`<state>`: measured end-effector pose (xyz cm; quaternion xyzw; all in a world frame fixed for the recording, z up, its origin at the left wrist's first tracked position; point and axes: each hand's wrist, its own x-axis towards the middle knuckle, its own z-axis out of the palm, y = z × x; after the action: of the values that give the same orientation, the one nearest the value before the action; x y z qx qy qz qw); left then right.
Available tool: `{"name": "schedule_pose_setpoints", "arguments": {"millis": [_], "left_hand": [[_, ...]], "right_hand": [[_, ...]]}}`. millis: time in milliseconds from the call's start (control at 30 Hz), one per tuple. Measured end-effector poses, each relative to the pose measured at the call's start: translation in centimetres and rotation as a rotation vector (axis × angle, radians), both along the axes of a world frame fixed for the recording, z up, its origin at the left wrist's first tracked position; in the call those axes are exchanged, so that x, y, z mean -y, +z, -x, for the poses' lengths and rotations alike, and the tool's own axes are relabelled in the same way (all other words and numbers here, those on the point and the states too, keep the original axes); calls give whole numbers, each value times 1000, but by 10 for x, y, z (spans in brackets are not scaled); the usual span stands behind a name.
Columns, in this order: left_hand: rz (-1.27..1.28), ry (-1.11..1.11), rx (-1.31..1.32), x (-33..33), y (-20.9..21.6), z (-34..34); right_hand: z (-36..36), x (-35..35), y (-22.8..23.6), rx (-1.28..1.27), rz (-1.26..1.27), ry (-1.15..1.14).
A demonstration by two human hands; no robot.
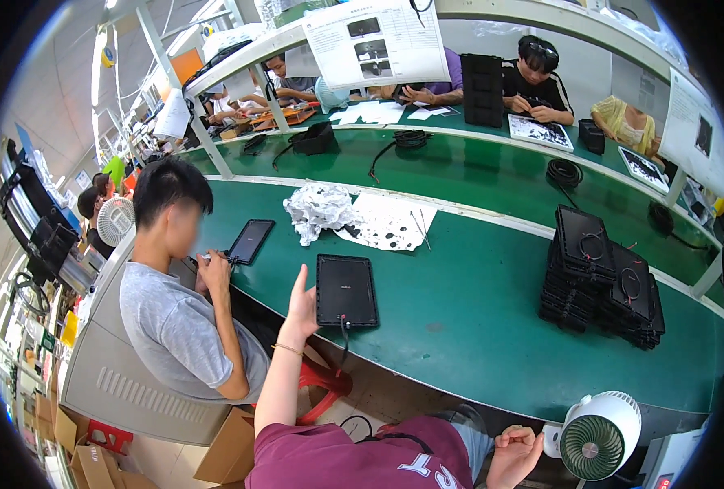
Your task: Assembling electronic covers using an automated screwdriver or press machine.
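Now: left hand (301, 303) open, fingers straight, touching left edge of black flat panel (346, 290) on green bench (476, 326). Right hand (515, 453) at 5 o'clock, loosely curled, holding nothing. Small white fan (596, 435) just beside it.

Hidden behind the left hand (301, 306): part of the left edge of the black tablet shell (346, 290). Below that shell, lost past the green table edge (459, 383): its trailing cable. Right of the shell, too small to count: the stacked black shells (598, 281). Curled shut near the white fan (594, 436): the right hand (515, 455), palm concealed.
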<state>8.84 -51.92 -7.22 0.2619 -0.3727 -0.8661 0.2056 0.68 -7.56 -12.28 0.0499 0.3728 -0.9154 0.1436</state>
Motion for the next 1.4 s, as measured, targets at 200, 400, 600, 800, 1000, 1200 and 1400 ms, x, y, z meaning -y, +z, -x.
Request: {"name": "schedule_pose_setpoints", "arguments": {"millis": [200, 400, 600, 800, 1000, 1200, 1400], "left_hand": [[199, 31, 302, 49, -7, -23], [528, 84, 528, 53, 4, 14], [1215, 228, 1264, 88, -20, 49], [1035, 66, 256, -18, 36, 132], [1077, -667, -321, -227, 106, 226], [1182, -1017, -660, -387, 98, 307], [2507, -517, -710, -457, 41, 395]], "right_hand": [[-8, 0, -8, 49, 20, 26], [-15, -19, -21, 21, 106, 119], [-18, -32, -30, 115, 2, -49], [-28, -51, -30, 45, -17, -62], [-54, -80, -33, 42, -38, -187], [-78, -100, -34, 28, -87, -280], [-83, -98, -45, 150, -4, -444]]}}
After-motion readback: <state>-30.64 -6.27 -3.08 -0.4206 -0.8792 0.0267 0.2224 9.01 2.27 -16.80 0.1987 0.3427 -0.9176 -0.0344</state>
